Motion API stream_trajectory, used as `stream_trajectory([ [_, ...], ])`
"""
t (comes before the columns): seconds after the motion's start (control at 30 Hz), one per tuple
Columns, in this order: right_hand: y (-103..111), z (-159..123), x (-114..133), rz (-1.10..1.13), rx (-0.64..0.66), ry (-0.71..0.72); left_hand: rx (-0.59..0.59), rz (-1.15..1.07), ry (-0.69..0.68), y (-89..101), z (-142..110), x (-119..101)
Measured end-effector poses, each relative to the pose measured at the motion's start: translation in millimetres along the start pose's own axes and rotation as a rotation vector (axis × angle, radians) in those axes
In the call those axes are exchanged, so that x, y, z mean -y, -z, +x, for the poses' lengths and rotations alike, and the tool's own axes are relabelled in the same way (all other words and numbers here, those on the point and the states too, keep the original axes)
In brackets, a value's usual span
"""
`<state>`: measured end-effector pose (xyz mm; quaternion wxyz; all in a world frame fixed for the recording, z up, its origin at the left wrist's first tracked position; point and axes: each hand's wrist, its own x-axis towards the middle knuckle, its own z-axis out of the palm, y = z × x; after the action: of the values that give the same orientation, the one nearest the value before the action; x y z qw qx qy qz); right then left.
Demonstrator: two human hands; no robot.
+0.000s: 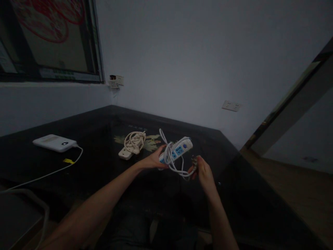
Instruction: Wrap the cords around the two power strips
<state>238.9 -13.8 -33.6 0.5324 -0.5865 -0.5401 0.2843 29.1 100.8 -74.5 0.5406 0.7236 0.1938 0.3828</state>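
My left hand (154, 160) grips one end of a white power strip (179, 148) with blue sockets, held above the dark table (99, 166). Its white cord (171, 160) is looped around the strip and trails to my right hand (202, 170). That hand pinches the plug (194, 161) at the cord's end, just right of the strip. Both hands hover over the middle of the table.
A second white strip with its cord coiled on top (132, 144) lies on the table behind my left hand. A white power bank (54, 142) with a cable (52, 172) sits at the left. Wall sockets (231, 105) are on the far wall, a window (49, 38) on the left.
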Motion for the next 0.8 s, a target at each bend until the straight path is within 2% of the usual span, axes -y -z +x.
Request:
stream_trajectory([
  [0.13, -6, 5, 4, -0.049, 0.132, -0.011, 0.12, -0.099, -0.024, -4.5, -5, -9],
  [0.27, -8, 11, 10, -0.133, 0.133, 0.019, 0.158, -0.126, -0.037, -3.5, -6, -16],
  [0.4, -15, 14, 18, -0.169, 0.085, 0.084, 0.093, -0.168, 0.007, -5.4, -4, -12],
  [0.6, -38, 16, 27, -0.216, -0.023, 0.181, 0.019, -0.263, 0.097, -16.2, -3, 0],
  [0.8, -53, 22, 21, -0.247, -0.031, 0.205, -0.107, -0.216, 0.107, -19.1, -3, -6],
])
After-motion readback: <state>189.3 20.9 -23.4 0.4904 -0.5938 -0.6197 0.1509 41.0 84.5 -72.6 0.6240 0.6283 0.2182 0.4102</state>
